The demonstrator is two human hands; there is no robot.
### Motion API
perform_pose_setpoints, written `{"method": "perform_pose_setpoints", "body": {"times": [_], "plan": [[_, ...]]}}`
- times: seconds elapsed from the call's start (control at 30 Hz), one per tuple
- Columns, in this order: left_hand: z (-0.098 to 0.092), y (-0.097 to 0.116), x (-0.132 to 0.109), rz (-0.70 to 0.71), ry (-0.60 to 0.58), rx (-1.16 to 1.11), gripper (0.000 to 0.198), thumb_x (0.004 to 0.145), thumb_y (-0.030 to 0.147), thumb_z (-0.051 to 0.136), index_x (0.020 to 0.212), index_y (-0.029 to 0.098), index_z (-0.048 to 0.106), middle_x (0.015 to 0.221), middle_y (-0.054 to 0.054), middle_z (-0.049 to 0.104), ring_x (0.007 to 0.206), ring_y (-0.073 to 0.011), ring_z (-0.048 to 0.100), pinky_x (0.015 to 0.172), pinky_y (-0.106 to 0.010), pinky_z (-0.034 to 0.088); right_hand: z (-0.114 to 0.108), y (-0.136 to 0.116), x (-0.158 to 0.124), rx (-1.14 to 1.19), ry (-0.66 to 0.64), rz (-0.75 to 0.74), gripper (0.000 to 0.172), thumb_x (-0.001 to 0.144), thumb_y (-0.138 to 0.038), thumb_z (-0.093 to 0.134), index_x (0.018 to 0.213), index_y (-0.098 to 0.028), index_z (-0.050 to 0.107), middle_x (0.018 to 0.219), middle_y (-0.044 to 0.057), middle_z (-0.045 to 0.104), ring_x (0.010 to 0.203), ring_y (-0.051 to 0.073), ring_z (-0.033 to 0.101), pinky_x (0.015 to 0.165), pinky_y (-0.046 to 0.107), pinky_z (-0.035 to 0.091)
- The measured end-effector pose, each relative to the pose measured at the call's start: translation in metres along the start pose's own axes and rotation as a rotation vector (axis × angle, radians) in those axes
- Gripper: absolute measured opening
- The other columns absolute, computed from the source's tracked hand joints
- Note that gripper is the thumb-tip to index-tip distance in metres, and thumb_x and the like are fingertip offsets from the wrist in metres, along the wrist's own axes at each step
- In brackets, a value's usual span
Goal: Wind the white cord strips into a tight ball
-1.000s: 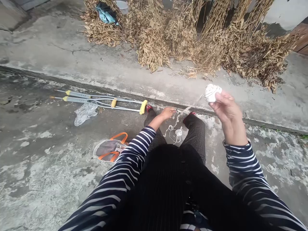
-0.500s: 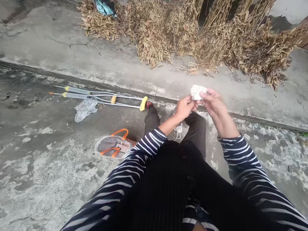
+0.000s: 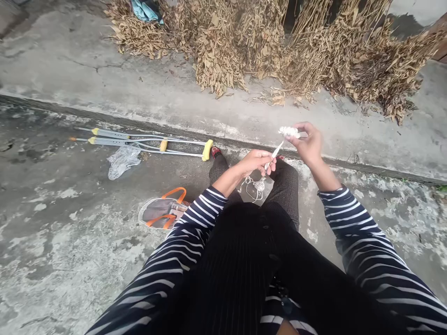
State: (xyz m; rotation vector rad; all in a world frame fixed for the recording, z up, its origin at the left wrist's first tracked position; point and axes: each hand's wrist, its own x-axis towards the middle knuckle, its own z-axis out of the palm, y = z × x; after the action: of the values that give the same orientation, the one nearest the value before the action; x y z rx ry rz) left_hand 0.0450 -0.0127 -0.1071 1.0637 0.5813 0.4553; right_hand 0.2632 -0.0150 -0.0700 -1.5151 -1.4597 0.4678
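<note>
My right hand (image 3: 310, 143) grips a bundle of white cord (image 3: 288, 132) by its right end, thumb and fingers closed on it. A taut white strand (image 3: 277, 150) slants down from the bundle to my left hand (image 3: 257, 163), whose fingers pinch it below and to the left. Whether that strand is one cord or several side by side, I cannot tell. Between my legs, a small tangle of white cord (image 3: 259, 186) lies on the ground with loose loops around it. The left fingers hide the strand's lower end.
A pair of crutches (image 3: 146, 141) lies along the ledge (image 3: 167, 102) at left, beside a clear plastic bag (image 3: 123, 161). An open bag with orange handles (image 3: 150, 211) stands by my left arm. Dried plants (image 3: 265, 51) line the ledge's far side.
My left hand has moved down and left, away from the bundle, drawing the white strand out between the hands. The right hand has turned the bundle, which now shows a narrower side.
</note>
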Motion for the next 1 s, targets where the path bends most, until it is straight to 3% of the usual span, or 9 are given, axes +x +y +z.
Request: {"method": "perform_pose_setpoints", "body": {"times": [0.13, 0.2, 0.4, 0.57, 0.7, 0.8, 0.9, 0.97, 1.0], "plan": [[-0.003, 0.016, -0.012, -0.041, -0.082, 0.084, 0.016, 0.093, 0.024, 0.064, 0.086, 0.009, 0.065, 0.072, -0.007, 0.07, 0.055, -0.0096, 0.065, 0.045, -0.017, 0.044, 0.005, 0.025, -0.011, -0.313, -0.14, -0.262, 0.014, 0.082, -0.021, 0.066, 0.096, -0.019, 0.068, 0.102, 0.012, 0.068, 0.103, 0.031, 0.06, 0.089, 0.049, 0.053], [-0.006, 0.024, -0.015, -0.041, -0.096, 0.099, 0.016, 0.093, 0.022, 0.064, 0.085, 0.008, 0.066, 0.073, -0.009, 0.071, 0.056, -0.0101, 0.065, 0.046, -0.018, 0.045, 0.007, 0.032, -0.02, -0.37, -0.257, -0.351, 0.018, 0.086, -0.016, 0.056, 0.1, -0.019, 0.068, 0.109, 0.014, 0.068, 0.109, 0.033, 0.058, 0.095, 0.052, 0.051], [-0.016, 0.041, -0.011, -0.012, -0.016, 0.044, 0.021, 0.095, 0.024, 0.063, 0.086, 0.006, 0.068, 0.078, -0.013, 0.074, 0.061, -0.0126, 0.069, 0.051, -0.02, 0.046, 0.014, 0.031, -0.048, -0.34, -0.406, -0.45, 0.024, 0.088, -0.012, 0.052, 0.102, -0.019, 0.07, 0.109, 0.013, 0.071, 0.107, 0.03, 0.061, 0.094, 0.048, 0.053], [-0.028, 0.039, 0.003, -0.032, 0.058, -0.042, 0.022, 0.097, 0.02, 0.059, 0.083, 0.006, 0.068, 0.079, -0.011, 0.074, 0.062, -0.0106, 0.069, 0.054, -0.019, 0.048, 0.011, 0.02, -0.059, -0.112, -0.492, -0.285, 0.02, 0.084, -0.023, 0.07, 0.104, -0.022, 0.074, 0.106, 0.008, 0.073, 0.097, 0.027, 0.066, 0.082, 0.044, 0.057], [-0.042, 0.034, 0.013, -0.123, 0.113, 0.055, 0.021, 0.093, 0.022, 0.067, 0.079, 0.007, 0.069, 0.072, -0.009, 0.072, 0.058, -0.0095, 0.066, 0.054, -0.019, 0.047, 0.009, 0.007, -0.067, 0.146, -0.524, -0.042, 0.039, 0.078, -0.028, 0.08, 0.115, -0.025, 0.071, 0.114, 0.007, 0.071, 0.099, 0.025, 0.067, 0.075, 0.037, 0.06], [-0.05, 0.027, 0.019, -0.19, 0.08, 0.175, 0.024, 0.088, 0.027, 0.075, 0.076, 0.007, 0.071, 0.073, -0.011, 0.072, 0.061, -0.0111, 0.068, 0.056, -0.02, 0.049, 0.011, -0.002, -0.071, 0.289, -0.538, 0.084, 0.054, 0.073, -0.03, 0.084, 0.126, -0.027, 0.069, 0.116, 0.006, 0.07, 0.097, 0.022, 0.068, 0.073, 0.033, 0.061], [-0.05, 0.016, 0.022, -0.214, 0.112, 0.289, 0.018, 0.087, 0.022, 0.075, 0.077, 0.007, 0.073, 0.079, -0.012, 0.074, 0.065, -0.0118, 0.067, 0.058, -0.021, 0.051, 0.015, -0.007, -0.07, 0.379, -0.519, 0.145, 0.044, 0.071, -0.034, 0.087, 0.112, -0.023, 0.076, 0.115, 0.006, 0.072, 0.094, 0.02, 0.068, 0.075, 0.032, 0.062], [-0.046, 0.006, 0.022, -0.133, 0.195, 0.294, 0.006, 0.085, 0.013, 0.072, 0.088, 0.008, 0.075, 0.091, -0.011, 0.076, 0.07, -0.0112, 0.067, 0.061, -0.022, 0.053, 0.018, -0.007, -0.068, 0.457, -0.451, 0.202, 0.04, 0.065, -0.036, 0.091, 0.099, -0.022, 0.078, 0.107, 0.005, 0.074, 0.091, 0.02, 0.069, 0.075, 0.032, 0.063], [-0.042, 0.001, 0.021, -0.067, 0.224, 0.259, 0.012, 0.084, 0.01, 0.071, 0.095, 0.01, 0.076, 0.1, -0.011, 0.076, 0.074, -0.0114, 0.068, 0.064, -0.023, 0.055, 0.019, -0.007, -0.066, 0.5, -0.411, 0.242, 0.042, 0.061, -0.037, 0.094, 0.096, -0.022, 0.077, 0.102, 0.005, 0.075, 0.09, 0.02, 0.069, 0.073, 0.032, 0.063]]}}
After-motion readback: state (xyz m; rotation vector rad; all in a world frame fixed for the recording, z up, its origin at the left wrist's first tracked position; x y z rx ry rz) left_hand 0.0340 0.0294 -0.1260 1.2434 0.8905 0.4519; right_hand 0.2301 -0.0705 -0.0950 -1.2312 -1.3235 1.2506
